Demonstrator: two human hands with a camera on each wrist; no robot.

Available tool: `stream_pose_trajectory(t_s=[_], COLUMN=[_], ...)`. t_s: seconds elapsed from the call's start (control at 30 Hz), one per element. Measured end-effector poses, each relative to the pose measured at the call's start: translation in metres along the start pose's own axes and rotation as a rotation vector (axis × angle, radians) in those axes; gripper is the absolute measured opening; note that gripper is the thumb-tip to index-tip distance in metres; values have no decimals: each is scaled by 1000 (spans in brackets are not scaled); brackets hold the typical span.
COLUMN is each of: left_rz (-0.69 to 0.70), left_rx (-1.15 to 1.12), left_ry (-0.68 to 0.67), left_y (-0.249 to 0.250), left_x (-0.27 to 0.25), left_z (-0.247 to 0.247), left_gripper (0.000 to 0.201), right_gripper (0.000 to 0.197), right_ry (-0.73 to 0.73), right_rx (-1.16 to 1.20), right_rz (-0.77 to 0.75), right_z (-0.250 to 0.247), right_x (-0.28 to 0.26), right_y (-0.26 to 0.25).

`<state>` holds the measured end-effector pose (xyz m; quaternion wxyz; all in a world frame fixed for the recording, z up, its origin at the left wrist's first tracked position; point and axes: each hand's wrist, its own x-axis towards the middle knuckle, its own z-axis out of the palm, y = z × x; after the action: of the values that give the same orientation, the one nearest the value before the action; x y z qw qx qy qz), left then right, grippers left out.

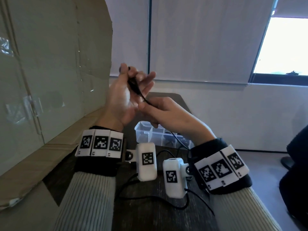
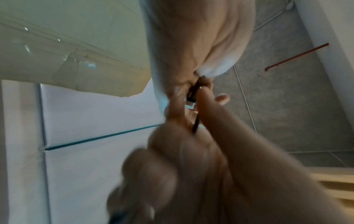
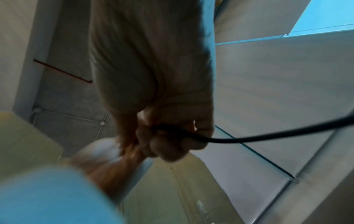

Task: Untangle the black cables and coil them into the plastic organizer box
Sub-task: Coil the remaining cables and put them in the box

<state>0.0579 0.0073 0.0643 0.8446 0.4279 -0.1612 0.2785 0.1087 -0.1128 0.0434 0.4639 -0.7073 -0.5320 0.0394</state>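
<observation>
Above the table, my left hand (image 1: 126,70) is raised and pinches the plug end of a black cable (image 1: 135,88) between thumb and forefinger, its other fingers spread. The cable slants down into my right hand (image 1: 145,106), whose fingers curl round it. The left wrist view shows the plug (image 2: 191,94) between my fingers. In the right wrist view the cable (image 3: 268,136) leaves my curled fingers (image 3: 172,141) and sweeps off right. The clear plastic organizer box (image 1: 145,132) stands below my hands, with dark cable in its right compartments. More black cable (image 1: 150,197) lies loose on the dark table (image 1: 150,219).
A large cardboard box (image 1: 50,64) stands close on the left, its flap lying over the table's left side. White wall and a bright window (image 1: 283,47) lie beyond. A dark-clothed person's leg and shoe (image 1: 296,164) are at the right edge.
</observation>
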Motion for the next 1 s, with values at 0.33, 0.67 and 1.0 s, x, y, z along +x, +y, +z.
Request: stream_pose_trajectory(t_s=[0.33, 0.67, 1.0], left_rz=[183, -145, 104], left_rx=[974, 1099, 1090], left_ry=[158, -282, -205], left_y=[-4, -9, -4], left_x=[10, -8, -3], left_z=[-37, -13, -18], left_gripper=[43, 53, 42], right_gripper=[19, 11, 10], right_ry=[124, 521, 440], right_rx=[-116, -57, 251], right_rz=[12, -82, 56], right_z=[-45, -38, -45], right_x=[-19, -3, -9], right_y=[0, 12, 14])
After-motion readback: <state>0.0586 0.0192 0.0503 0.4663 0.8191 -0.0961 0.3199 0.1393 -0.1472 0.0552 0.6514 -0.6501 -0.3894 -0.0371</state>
